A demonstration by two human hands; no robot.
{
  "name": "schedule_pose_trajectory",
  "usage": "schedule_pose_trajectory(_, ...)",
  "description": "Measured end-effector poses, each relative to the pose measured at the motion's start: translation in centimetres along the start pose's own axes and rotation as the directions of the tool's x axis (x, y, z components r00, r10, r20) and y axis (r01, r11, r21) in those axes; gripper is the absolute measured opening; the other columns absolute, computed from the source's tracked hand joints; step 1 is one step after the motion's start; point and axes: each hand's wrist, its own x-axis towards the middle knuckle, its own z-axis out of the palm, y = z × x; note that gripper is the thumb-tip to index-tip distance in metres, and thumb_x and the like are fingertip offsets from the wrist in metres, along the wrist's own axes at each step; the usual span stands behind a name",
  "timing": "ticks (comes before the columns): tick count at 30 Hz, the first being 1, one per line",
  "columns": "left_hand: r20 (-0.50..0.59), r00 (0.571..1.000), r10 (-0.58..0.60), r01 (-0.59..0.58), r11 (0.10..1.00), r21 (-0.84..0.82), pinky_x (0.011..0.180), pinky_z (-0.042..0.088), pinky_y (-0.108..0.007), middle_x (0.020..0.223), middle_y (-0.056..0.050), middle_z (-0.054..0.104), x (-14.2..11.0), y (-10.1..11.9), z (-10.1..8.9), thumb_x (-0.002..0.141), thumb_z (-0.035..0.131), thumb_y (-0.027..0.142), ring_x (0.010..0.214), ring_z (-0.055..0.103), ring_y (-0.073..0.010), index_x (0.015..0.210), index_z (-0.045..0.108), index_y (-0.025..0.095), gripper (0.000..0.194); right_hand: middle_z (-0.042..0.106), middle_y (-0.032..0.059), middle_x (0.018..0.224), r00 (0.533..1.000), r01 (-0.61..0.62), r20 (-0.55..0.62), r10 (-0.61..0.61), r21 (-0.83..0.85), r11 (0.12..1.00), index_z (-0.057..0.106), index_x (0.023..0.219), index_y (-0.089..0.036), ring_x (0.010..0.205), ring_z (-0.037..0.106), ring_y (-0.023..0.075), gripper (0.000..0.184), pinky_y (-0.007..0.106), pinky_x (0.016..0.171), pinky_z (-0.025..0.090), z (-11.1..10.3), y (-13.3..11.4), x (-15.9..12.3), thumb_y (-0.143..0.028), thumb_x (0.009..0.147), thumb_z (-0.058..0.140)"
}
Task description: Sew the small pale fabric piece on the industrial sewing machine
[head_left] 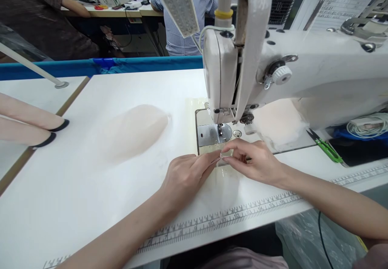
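Note:
A white sewing machine (312, 67) stands over the table, its presser foot (220, 129) above the metal needle plate (207, 135). Just in front of the plate, my left hand (186, 176) is closed, pinching a thin pale strip (216, 160) that looks like fabric. My right hand (256, 160) comes in from the right, thumb and forefinger pinched together at the strip's other end. The fingertips of both hands almost meet there. Most of the strip is hidden by my fingers. To the left, a sheer beige fabric piece (139, 129) lies flat on the tabletop.
More pale fabric (279, 121) lies beneath the machine arm. Green thread snips (327, 148) rest at the right, beside coiled white cable (368, 125). A printed ruler (212, 222) runs along the front edge. Two beige rolled forms (27, 115) with dark ends jut in from the left. Co-workers sit beyond.

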Motion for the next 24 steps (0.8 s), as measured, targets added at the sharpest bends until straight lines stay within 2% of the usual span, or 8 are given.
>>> schedule_pose_trajectory(13,-0.01,0.999,0.033,-0.033,0.999,-0.001,0.042,0.037,-0.019,0.053,0.007,0.058,0.08,-0.07,0.06,0.096,0.049,0.019,0.04,0.048,-0.0071,0.097,0.061,0.017,0.012,0.048,-0.009,0.056,0.999,-0.013,0.041,0.013,-0.003,1.0,0.056,0.099,-0.019,0.046,0.043,0.0058,0.009,0.017,0.047,0.036,-0.2,-0.53,0.2,-0.021,0.092,0.051)
schedule_pose_trajectory(18,-0.007,0.999,0.048,-0.048,0.999,-0.022,0.043,0.036,-0.019,0.054,0.006,0.059,0.14,-0.03,-0.05,0.096,0.049,0.018,0.041,0.048,-0.0067,0.097,0.061,0.016,0.012,0.043,-0.0109,0.056,0.998,0.028,0.062,-0.029,0.002,1.0,0.054,0.1,-0.018,0.045,0.04,0.0047,0.012,0.017,0.047,0.035,-0.14,-0.35,0.03,-0.014,0.089,0.052)
schedule_pose_trajectory(24,-0.004,0.999,0.035,-0.035,0.999,-0.025,0.045,0.04,-0.019,0.056,0.006,0.06,0.17,0.08,-0.17,0.097,0.05,0.021,0.043,0.052,-0.0069,0.096,0.058,0.016,0.01,0.042,-0.0115,0.054,0.994,0.026,0.108,-0.023,-0.021,0.999,0.053,0.107,-0.019,0.044,0.04,0.0057,0.018,0.017,0.047,0.035,-0.17,-0.25,0.01,-0.014,0.089,0.049)
